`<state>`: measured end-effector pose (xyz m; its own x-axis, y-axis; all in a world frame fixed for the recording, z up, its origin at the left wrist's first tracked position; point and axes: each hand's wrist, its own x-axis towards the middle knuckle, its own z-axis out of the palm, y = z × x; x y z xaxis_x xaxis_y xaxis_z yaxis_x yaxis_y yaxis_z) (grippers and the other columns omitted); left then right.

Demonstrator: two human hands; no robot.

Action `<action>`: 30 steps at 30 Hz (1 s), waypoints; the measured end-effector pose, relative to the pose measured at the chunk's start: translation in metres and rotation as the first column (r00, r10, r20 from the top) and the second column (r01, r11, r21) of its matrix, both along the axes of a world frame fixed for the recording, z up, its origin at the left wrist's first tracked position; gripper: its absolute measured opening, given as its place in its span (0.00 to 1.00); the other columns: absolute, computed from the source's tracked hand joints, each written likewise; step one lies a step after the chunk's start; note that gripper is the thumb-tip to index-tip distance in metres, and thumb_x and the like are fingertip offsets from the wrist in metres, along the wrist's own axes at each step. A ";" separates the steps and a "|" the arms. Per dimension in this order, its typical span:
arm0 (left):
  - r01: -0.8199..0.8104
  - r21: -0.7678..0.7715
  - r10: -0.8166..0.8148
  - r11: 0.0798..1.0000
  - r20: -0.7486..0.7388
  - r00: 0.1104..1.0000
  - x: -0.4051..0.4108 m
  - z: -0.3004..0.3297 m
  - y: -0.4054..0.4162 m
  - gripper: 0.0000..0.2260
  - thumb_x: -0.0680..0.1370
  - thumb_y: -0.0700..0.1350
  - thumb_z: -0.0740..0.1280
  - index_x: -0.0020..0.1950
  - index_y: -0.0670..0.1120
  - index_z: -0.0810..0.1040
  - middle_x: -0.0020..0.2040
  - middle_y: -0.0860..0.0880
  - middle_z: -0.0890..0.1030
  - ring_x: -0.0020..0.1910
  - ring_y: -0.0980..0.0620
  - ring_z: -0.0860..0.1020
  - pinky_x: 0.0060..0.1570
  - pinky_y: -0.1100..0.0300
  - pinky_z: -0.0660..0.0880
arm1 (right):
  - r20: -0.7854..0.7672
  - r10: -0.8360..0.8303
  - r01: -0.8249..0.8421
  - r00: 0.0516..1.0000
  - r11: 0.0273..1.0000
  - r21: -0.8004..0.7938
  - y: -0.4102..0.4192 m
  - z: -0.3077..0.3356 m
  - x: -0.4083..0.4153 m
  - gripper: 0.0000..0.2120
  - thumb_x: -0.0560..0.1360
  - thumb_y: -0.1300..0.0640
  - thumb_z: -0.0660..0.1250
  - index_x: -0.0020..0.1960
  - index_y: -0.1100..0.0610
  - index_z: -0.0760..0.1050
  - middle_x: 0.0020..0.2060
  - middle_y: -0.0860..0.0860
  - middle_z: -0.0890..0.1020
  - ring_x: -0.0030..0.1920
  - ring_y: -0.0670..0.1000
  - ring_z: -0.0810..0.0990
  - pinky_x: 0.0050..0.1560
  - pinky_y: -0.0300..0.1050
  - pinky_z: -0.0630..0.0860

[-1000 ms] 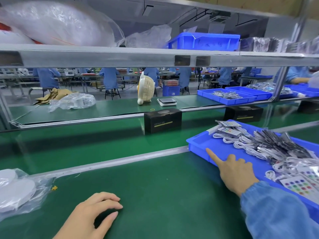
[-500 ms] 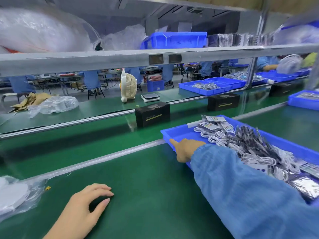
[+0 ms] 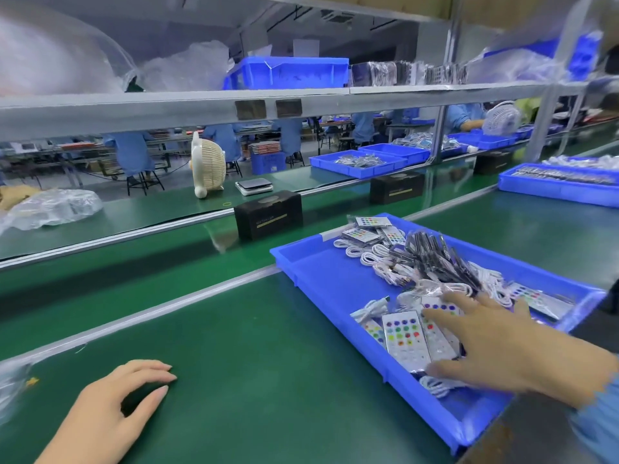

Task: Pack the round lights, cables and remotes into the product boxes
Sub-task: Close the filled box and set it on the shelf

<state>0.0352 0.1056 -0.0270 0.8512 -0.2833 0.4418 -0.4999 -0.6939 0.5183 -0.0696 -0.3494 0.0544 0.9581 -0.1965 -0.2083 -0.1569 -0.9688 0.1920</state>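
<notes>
A blue tray [image 3: 303,259] lies on the green bench at the right, holding bagged remotes [image 3: 403,339] with coloured buttons, coiled white cables [image 3: 371,259] and dark packets [image 3: 435,256]. My right hand [image 3: 502,346] hovers over the tray's near end with fingers spread, above the remotes. My left hand [image 3: 114,406] rests on the green mat at the lower left, fingers loosely curled, holding nothing. A black product box [image 3: 268,214] stands on the belt behind the tray. A bag of round lights [image 3: 10,386] shows at the left edge.
A second black box [image 3: 397,187] sits further right on the belt. More blue trays [image 3: 559,189] lie to the right and behind. A small fan [image 3: 207,169] and a scale [image 3: 254,186] stand across the belt. A metal shelf [image 3: 167,108] runs overhead.
My right hand left the tray's far-left corner and came back over the remotes at its near end, fingers now spread. The view swung right. My left hand stayed in place.
</notes>
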 end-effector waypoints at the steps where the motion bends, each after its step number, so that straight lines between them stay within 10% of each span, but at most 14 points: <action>1: 0.001 0.009 -0.001 1.000 -0.001 1.000 0.000 -0.001 0.001 0.06 0.69 0.59 0.66 0.42 0.67 0.81 0.50 0.67 0.81 0.50 0.71 0.76 0.49 0.79 0.66 | 0.000 0.008 -0.008 1.000 0.998 0.058 -0.008 -0.006 -0.001 0.44 0.67 0.23 0.55 0.77 0.36 0.43 0.77 0.44 0.45 0.77 0.58 0.52 0.71 0.67 0.57; 8: 0.014 0.009 -0.014 1.000 0.015 1.000 -0.001 0.002 0.000 0.06 0.68 0.55 0.68 0.41 0.60 0.84 0.51 0.67 0.81 0.49 0.71 0.76 0.50 0.80 0.66 | 0.246 0.233 -0.254 0.941 0.966 0.054 -0.042 -0.010 0.047 0.31 0.78 0.58 0.59 0.76 0.39 0.55 0.79 0.43 0.44 0.76 0.50 0.56 0.68 0.42 0.65; 13: 0.029 -0.030 -0.026 0.999 0.080 0.996 0.003 0.003 -0.003 0.12 0.65 0.61 0.64 0.36 0.59 0.84 0.46 0.68 0.81 0.47 0.71 0.77 0.49 0.81 0.67 | 0.658 0.077 -0.428 0.749 0.814 0.392 -0.088 0.013 0.072 0.14 0.72 0.49 0.74 0.56 0.41 0.78 0.58 0.43 0.80 0.57 0.41 0.78 0.62 0.49 0.73; 15: 0.022 -0.049 -0.017 0.999 0.102 0.995 0.006 0.000 -0.004 0.12 0.67 0.63 0.64 0.35 0.60 0.84 0.45 0.66 0.82 0.45 0.71 0.77 0.48 0.82 0.67 | 0.692 -0.114 -0.325 0.713 0.821 0.470 -0.104 0.020 0.101 0.19 0.73 0.44 0.70 0.63 0.46 0.77 0.60 0.49 0.78 0.59 0.50 0.78 0.63 0.52 0.73; 19: -0.019 -0.119 0.031 0.993 0.101 0.994 0.010 -0.009 -0.008 0.19 0.71 0.75 0.56 0.38 0.68 0.81 0.46 0.68 0.81 0.45 0.71 0.77 0.48 0.80 0.68 | 0.319 -0.139 -0.016 0.937 0.899 0.437 -0.090 -0.005 0.165 0.24 0.82 0.40 0.53 0.75 0.47 0.63 0.75 0.52 0.65 0.73 0.56 0.64 0.71 0.55 0.63; 26: -0.016 -0.084 0.023 0.996 0.086 0.996 0.015 -0.010 -0.002 0.15 0.73 0.73 0.57 0.44 0.69 0.80 0.48 0.66 0.81 0.46 0.68 0.78 0.46 0.66 0.74 | 0.633 0.148 -0.511 0.760 0.738 0.440 -0.046 -0.015 0.165 0.27 0.77 0.54 0.67 0.73 0.39 0.64 0.72 0.42 0.65 0.72 0.44 0.65 0.68 0.46 0.63; 30: -0.032 -0.029 0.033 0.999 0.054 0.998 0.011 -0.004 0.001 0.17 0.72 0.75 0.57 0.43 0.69 0.81 0.49 0.66 0.82 0.48 0.69 0.78 0.49 0.70 0.72 | 0.541 -0.339 0.019 0.770 0.859 0.512 -0.070 -0.007 0.166 0.29 0.78 0.42 0.64 0.75 0.48 0.62 0.77 0.58 0.57 0.75 0.59 0.59 0.71 0.57 0.62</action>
<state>0.0467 0.1070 -0.0307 0.8344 -0.2428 0.4948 -0.5052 -0.6957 0.5107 0.0968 -0.4195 0.0476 0.8668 -0.4137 0.2785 -0.2614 -0.8524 -0.4528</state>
